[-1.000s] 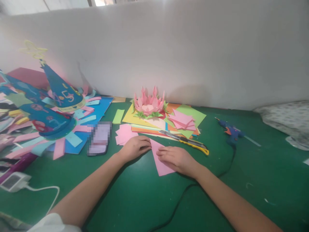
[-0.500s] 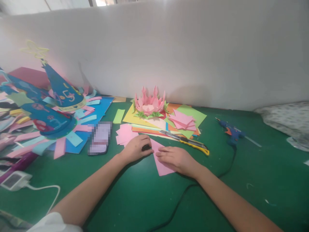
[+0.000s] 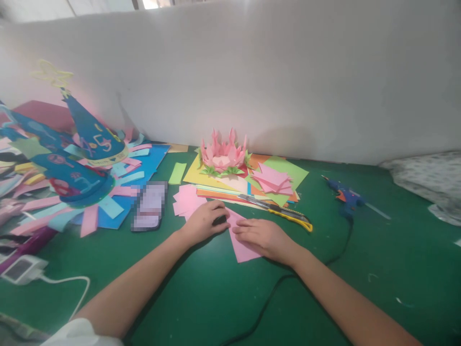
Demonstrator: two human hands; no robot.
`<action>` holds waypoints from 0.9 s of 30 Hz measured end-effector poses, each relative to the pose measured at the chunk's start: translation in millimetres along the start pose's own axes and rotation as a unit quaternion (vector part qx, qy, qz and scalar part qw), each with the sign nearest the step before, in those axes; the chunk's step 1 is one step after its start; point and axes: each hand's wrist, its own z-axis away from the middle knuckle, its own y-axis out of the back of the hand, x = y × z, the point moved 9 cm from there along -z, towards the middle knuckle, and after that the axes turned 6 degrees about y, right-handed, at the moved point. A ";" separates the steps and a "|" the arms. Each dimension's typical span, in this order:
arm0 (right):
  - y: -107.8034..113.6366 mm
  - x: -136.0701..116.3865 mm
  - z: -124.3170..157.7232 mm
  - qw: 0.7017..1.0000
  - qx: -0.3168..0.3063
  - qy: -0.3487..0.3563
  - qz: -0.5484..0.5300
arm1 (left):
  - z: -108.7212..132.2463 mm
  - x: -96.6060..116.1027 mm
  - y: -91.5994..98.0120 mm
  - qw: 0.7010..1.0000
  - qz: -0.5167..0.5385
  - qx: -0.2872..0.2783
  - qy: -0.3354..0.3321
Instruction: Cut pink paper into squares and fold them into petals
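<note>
A pink paper sheet (image 3: 244, 250) lies on the green table (image 3: 201, 298) in front of me. My right hand (image 3: 264, 236) lies flat on it with fingers stretched out, pressing it down. My left hand (image 3: 204, 221) is at the sheet's left corner with fingers curled and arched, fingertips pinching the paper's edge. A small pile of pink squares (image 3: 184, 199) sits just beyond my left hand.
A yellow utility knife (image 3: 288, 213) lies beyond my right hand. A blue glue gun (image 3: 344, 197) with a black cable (image 3: 268, 300) is at right. A pink paper lotus (image 3: 223, 156) tops coloured sheets (image 3: 284, 168). Phone (image 3: 149, 206), blue cone hats (image 3: 90, 132) and white charger (image 3: 19, 269) at left.
My left hand's fingers have curled up and arched at the sheet's corner, where they lay flatter before. My right hand has stayed flat on the paper.
</note>
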 end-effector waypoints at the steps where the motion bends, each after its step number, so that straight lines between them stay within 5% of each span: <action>1: 0.1 0.1 0.0 1.000 0.001 0.000 -0.001 | 0.0 -0.4 0.3 1.000 0.004 0.004 0.002; 27: 8.6 -3.1 -4.3 1.000 0.030 0.004 -0.005 | -0.2 -6.1 7.0 0.998 -0.001 0.067 0.014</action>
